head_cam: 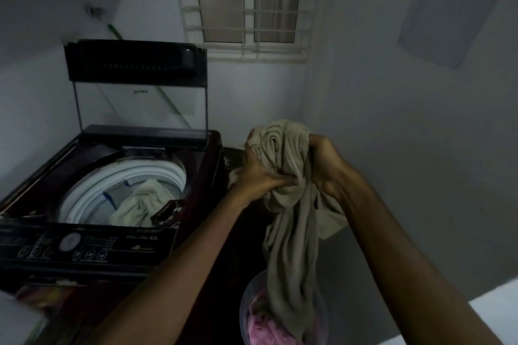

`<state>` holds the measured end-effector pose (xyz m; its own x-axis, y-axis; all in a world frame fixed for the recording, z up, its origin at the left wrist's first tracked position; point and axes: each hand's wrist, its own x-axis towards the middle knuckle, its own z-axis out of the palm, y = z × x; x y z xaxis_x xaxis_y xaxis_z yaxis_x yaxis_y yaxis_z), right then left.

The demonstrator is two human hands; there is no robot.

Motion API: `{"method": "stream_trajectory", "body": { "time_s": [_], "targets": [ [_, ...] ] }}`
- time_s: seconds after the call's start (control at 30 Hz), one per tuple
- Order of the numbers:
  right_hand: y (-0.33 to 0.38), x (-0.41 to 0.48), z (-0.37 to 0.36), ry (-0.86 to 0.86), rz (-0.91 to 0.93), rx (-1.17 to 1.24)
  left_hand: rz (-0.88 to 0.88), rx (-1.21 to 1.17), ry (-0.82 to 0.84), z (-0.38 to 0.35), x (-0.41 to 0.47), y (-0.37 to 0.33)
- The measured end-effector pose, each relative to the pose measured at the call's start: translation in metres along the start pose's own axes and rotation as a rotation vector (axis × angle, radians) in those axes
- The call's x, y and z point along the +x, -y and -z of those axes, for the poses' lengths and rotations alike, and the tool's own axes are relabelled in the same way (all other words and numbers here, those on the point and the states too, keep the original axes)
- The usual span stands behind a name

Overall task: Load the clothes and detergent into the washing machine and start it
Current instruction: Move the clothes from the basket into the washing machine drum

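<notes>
Head view, sole entry.

- Washing machine (202, 185): top-loader; lid (137, 87) stood raised at the back edge. The drum (92, 190) was open, with a pale garment (140, 204) lying toward its front right.
- Control panel (84, 246): along the machine's front edge; legends too dim to read.
- Beige garment (291, 221): held in the air, just beyond the machine's right edge. It was bunched at the top, and its tail trailed down into the tub (243, 308).
- Left hand (260, 173): fingers curled tight into the bunched cloth.
- Right hand (325, 162): likewise clenched on the cloth, on the opposite side.
- Tub: low beside the machine's right front corner, holding pink clothes (266, 328).
- Detergent: none in view.

Step judged in hand: loading clothes, partly done. The next move called for carrying the bundle left over the rim, lifting the tail clear of the tub, and releasing it into the drum.
</notes>
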<state>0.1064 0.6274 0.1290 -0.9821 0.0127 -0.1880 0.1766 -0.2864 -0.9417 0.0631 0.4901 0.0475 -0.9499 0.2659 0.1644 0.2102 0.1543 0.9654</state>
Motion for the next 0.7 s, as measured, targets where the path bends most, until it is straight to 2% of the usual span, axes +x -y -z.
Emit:
{"method": "stream_trajectory", "body": {
  "time_s": [0.13, 0.23, 0.3, 0.37, 0.43, 0.6, 0.7],
  "targets": [
    [-0.003, 0.003, -0.002, 0.057, 0.107, -0.131, 0.002, -0.131, -0.255, -0.009, 0.000, -0.001],
    [-0.003, 0.005, 0.006, 0.103, 0.197, -0.253, 0.022, -0.214, -0.375, -0.009, 0.002, -0.005],
    [-0.006, -0.006, 0.014, 0.083, 0.292, -0.415, 0.025, -0.249, -0.424, -0.010, 0.004, -0.009],
    [-0.022, -0.014, 0.028, -0.084, 0.435, -0.521, 0.022, -0.244, -0.455, -0.008, 0.006, -0.015],
    [-0.049, -0.021, 0.040, -0.258, 0.490, -0.571, 0.019, -0.250, -0.493, -0.005, 0.009, -0.022],
    [-0.123, -0.017, 0.054, -0.317, 0.240, -0.553, 0.058, -0.391, -0.528, -0.008, 0.015, -0.038],
    [-0.155, 0.001, 0.056, -0.394, 0.213, -0.718, 0.104, -0.526, -0.449, -0.009, 0.020, -0.045]
  ]
}}
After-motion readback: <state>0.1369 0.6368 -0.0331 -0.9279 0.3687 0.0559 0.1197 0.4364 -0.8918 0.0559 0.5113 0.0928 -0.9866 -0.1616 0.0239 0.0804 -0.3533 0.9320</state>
